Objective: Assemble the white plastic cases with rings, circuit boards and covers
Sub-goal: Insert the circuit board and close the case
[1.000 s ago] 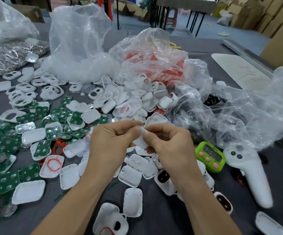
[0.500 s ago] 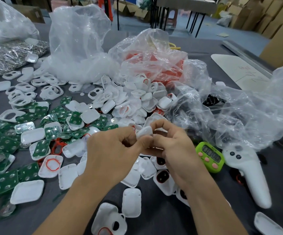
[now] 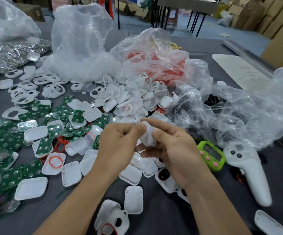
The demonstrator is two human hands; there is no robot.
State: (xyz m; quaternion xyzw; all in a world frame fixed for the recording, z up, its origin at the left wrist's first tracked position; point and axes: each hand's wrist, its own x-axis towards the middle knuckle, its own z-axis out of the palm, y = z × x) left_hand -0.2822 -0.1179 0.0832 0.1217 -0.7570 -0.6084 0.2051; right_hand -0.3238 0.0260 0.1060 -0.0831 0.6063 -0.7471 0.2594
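Hold white case (image 3: 146,134) up over middle of worktop (image 3: 162,217), between both hands, to see it well. Left hand (image 3: 118,143) pinches its left edge. Right hand (image 3: 173,150) curls round it, thumb on top, to steady it. Green boards (image 3: 8,177) lie left, easy to reach.

no legible text, seemingly

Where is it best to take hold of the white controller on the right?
Wrap its long handle from above: the white controller lies flat, the slim handle points toward the person, and the wider button end sits by the plastic bag.
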